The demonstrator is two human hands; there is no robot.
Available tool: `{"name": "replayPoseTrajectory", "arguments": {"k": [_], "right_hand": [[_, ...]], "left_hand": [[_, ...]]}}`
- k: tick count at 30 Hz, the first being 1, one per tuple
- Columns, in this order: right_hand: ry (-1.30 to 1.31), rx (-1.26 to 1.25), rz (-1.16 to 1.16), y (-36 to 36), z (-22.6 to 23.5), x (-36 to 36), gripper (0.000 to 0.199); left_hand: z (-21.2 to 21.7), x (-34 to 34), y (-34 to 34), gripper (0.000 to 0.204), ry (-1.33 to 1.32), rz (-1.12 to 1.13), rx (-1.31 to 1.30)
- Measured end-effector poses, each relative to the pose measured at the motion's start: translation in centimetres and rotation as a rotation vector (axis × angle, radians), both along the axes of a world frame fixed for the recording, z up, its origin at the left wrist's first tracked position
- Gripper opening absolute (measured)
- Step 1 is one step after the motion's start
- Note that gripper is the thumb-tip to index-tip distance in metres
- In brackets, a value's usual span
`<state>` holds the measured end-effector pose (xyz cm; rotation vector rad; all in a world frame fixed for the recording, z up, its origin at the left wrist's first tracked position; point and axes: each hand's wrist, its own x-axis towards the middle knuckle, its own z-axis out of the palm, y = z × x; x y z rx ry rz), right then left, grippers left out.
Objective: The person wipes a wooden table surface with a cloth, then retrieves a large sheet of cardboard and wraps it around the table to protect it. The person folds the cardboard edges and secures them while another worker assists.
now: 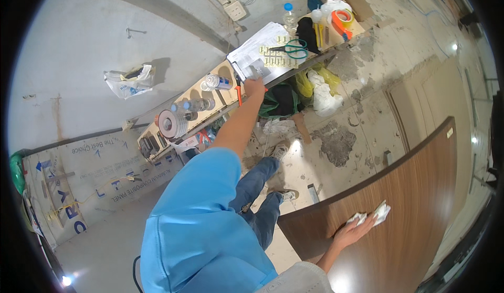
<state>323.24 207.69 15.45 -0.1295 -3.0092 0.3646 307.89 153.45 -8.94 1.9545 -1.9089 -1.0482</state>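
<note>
Fingers [362,223] of the right hand [350,234] lie stretched out and slightly spread, pressed flat on the near end of a crumpled white cloth [374,213] rather than curled around it. Cloth and hand both rest on a dark brown wood-grain panel [415,198] that fills the near right of the scene. The forearm comes in from the lower edge in a pale sleeve [302,278]. The left hand is out of sight.

To the left, a co-worker in a blue shirt [194,225] and jeans stands on the concrete floor [346,98] and reaches one hand [255,86] to the far workbench [220,101], touching papers [257,51] there. Green-handled scissors [294,48], a roll of orange tape [342,17] and a plastic bottle [289,16] lie farther right along the bench.
</note>
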Motion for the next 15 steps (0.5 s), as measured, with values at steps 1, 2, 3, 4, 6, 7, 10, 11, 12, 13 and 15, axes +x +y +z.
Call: {"name": "replayPoseTrajectory", "arguments": {"k": [1, 2, 3, 4, 6, 7, 10, 11, 12, 13, 15], "right_hand": [[-0.015, -0.006, -0.005, 0.4, 0.0, 0.2, 0.055], [-0.037, -0.005, -0.019, 0.6, -0.1, 0.2, 0.056], [-0.018, -0.009, -0.011, 0.8, -0.2, 0.1, 0.055], [-0.005, -0.012, -0.014, 0.9, -0.2, 0.0, 0.054], [-0.016, -0.005, -0.019, 0.9, -0.2, -0.3, 0.059], [-0.022, -0.002, -0.024, 0.8, -0.2, -0.4, 0.059], [-0.007, 0.018, -0.011, 0.8, -0.2, -0.4, 0.059], [-0.019, 0.024, -0.013, 0.9, -0.2, -0.3, 0.059], [-0.028, 0.024, -0.021, 1.0, -0.3, -0.3, 0.059], [-0.027, 0.021, -0.025, 1.1, -0.3, -0.2, 0.059], [-0.027, 0.04, -0.021, 1.3, -0.4, -0.2, 0.059]], "left_hand": [[0.3, -0.7, 0.0, 0.031, -0.037, 0.007, -0.03], [0.5, -1.1, 0.0, 0.029, -0.075, 0.004, -0.048], [0.7, -1.4, -0.1, 0.026, -0.101, -0.001, -0.079], [0.9, -1.6, -0.1, 0.024, -0.126, -0.02, -0.073], [1.4, -2.0, -0.1, 0.02, -0.121, 0.025, -0.029], [1.6, -2.2, -0.2, 0.019, -0.112, 0.039, 0.009], [2.4, -1.9, 0.2, 0.017, 0.018, 0.101, 0.044], [2.6, -1.2, 0.6, 0.018, 0.07, 0.11, 0.061], [2.7, -0.5, 0.8, 0.023, 0.286, 0.225, 0.182], [2.7, 0.9, 1.3, 0.022, 0.336, 0.272, 0.181], [2.2, 4.8, 2.4, 0.021, 0.492, 0.33, 0.134]]}}
